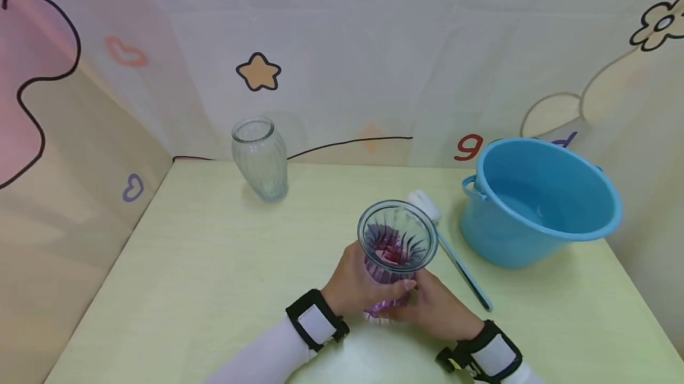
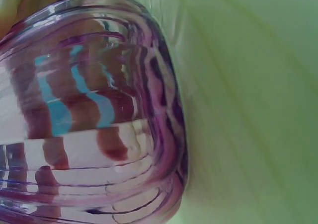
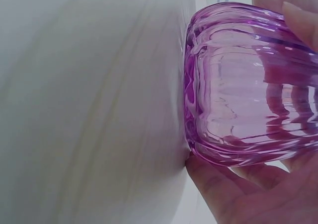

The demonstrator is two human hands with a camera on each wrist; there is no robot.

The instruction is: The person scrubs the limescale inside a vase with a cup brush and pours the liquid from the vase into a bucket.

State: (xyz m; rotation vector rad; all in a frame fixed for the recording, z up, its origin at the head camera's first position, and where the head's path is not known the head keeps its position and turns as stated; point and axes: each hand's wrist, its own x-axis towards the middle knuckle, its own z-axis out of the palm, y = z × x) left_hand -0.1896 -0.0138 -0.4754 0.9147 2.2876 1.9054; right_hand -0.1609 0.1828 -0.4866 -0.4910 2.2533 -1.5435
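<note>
A ribbed glass vase (image 1: 396, 240), clear bluish at the rim and purple lower down, is upright near the table's front middle. My left hand (image 1: 359, 284) grips it from the left, thumb across the near side. From the right, my right hand (image 1: 437, 308) holds its lower part. In the right wrist view the purple base (image 3: 233, 90) is at the tabletop, with fingers (image 3: 213, 184) along one side. The left wrist view is mostly filled by the vase wall (image 2: 89, 114); whether its base touches the table is hard to tell.
Right of the vase lies a brush (image 1: 464, 270) with a white head and blue, dark-ended handle. A blue bucket (image 1: 513, 241) stands at the right back. Toward the back left is a clear glass vase (image 1: 264, 164). A printed cloth (image 1: 342, 75) hangs behind the table (image 1: 214, 265).
</note>
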